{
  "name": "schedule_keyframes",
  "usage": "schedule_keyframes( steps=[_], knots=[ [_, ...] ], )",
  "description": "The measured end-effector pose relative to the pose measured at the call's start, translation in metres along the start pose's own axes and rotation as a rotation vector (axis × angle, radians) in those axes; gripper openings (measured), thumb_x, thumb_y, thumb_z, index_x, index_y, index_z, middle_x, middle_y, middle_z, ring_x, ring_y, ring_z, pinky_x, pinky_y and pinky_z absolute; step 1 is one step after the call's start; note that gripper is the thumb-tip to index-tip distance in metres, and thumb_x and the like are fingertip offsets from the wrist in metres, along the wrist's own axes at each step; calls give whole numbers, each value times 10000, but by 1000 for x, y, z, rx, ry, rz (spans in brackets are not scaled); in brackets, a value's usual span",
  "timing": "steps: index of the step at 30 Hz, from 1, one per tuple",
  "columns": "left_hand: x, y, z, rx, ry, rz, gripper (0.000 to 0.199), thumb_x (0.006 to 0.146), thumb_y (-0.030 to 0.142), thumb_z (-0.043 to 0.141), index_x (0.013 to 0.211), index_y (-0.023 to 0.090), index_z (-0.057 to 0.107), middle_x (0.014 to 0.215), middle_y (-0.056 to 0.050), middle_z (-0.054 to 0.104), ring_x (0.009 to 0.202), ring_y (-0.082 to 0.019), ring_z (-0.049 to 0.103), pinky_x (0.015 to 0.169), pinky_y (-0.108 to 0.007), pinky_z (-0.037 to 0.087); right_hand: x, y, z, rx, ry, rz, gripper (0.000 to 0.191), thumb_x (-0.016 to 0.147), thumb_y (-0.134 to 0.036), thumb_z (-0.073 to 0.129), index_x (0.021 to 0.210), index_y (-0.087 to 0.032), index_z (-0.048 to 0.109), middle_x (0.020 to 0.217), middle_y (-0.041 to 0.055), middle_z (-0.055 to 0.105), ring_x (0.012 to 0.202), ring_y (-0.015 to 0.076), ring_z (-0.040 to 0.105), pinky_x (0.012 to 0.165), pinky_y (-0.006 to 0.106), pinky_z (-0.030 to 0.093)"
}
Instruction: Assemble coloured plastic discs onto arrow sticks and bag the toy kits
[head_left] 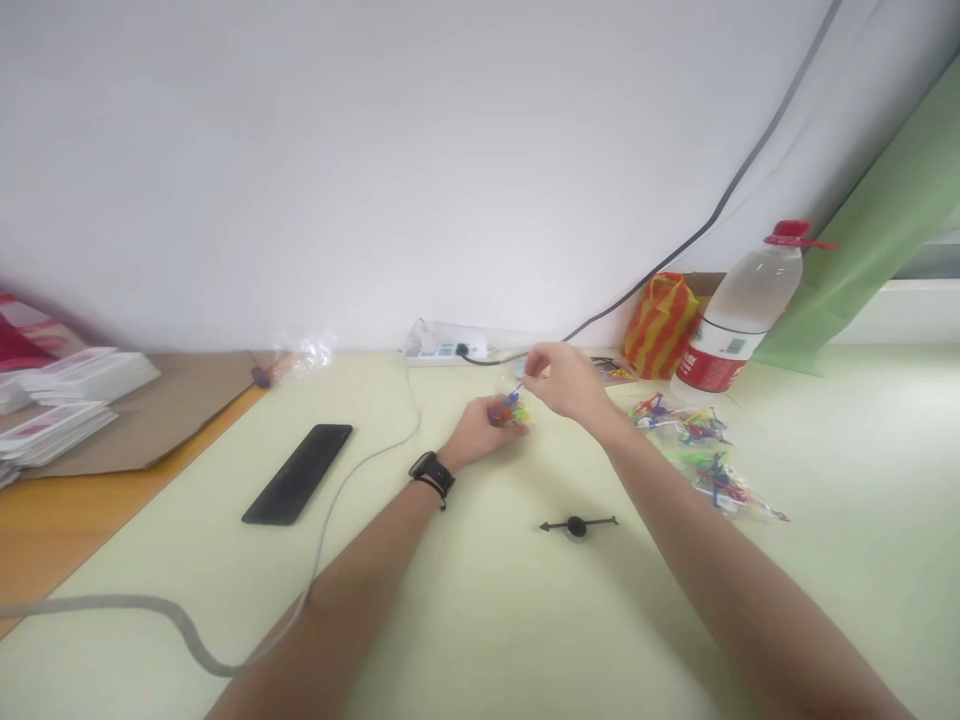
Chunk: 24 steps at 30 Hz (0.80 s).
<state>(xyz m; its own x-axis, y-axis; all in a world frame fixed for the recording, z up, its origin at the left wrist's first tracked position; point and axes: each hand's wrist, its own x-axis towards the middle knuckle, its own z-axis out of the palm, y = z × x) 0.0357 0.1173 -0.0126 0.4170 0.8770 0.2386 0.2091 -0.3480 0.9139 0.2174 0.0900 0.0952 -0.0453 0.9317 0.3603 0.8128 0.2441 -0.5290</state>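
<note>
My left hand [480, 435] is closed around a small clear bag of coloured plastic pieces [510, 409], with red, blue and yellow-green showing. Just above it, my right hand [564, 378] pinches at the top of the bag, beside a blue piece; whether the fingertips hold the plastic or a piece is too small to tell. Between my forearms a black arrow spinner [576, 527] with a round hub lies on the table. Right of my right forearm are more clear bags of coloured pieces [724, 485], several of them close together.
A large bottle [739, 310] with a red cap stands at the right beside a striped bag [660, 325]. A power strip [450, 347] lies by the wall. At left are a black flat object [298, 474], a grey cable [321, 545], crumpled clear plastic [307, 355] and stacked white cards [90, 378] on cardboard [202, 400].
</note>
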Motion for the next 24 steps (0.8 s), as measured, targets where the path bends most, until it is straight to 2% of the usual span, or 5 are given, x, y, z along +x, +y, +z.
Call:
schedule_keyframes(
  steps=[5, 10, 16, 24],
  knots=[
    [-1, 2, -2, 41, -3, -11, 338, 720, 385, 864, 899, 133, 727, 846, -52, 742, 731, -176, 644, 692, -284, 500, -3, -8, -3, -79, -93, -56, 92, 847, -268, 689, 844, -236, 775, 955, 45, 792, 874, 218, 692, 738, 297, 453],
    [0, 2, -1, 67, -2, 13, 337, 721, 386, 850, 915, 135, 738, 862, -57, 746, 754, -192, 650, 703, -295, 501, -4, -11, -9, -108, -177, -120, 252, 943, -347, 582, 847, -228, 783, 833, 59, 778, 797, 211, 683, 717, 290, 433],
    [0, 3, -1, 74, -2, 22, 308, 736, 380, 827, 897, 138, 727, 818, -37, 711, 725, -173, 612, 676, -280, 475, -8, -13, -15, -171, -180, -134, 335, 975, -409, 553, 781, -211, 742, 707, 65, 712, 711, 216, 651, 630, 302, 372],
    [-2, 10, -1, 60, 2, 13, 294, 720, 385, 826, 841, 141, 715, 709, 3, 638, 636, -141, 533, 625, -266, 434, -14, -13, -10, -200, -240, -212, 456, 1034, -484, 464, 721, -205, 643, 919, 112, 729, 831, 247, 669, 703, 318, 383]
  ],
)
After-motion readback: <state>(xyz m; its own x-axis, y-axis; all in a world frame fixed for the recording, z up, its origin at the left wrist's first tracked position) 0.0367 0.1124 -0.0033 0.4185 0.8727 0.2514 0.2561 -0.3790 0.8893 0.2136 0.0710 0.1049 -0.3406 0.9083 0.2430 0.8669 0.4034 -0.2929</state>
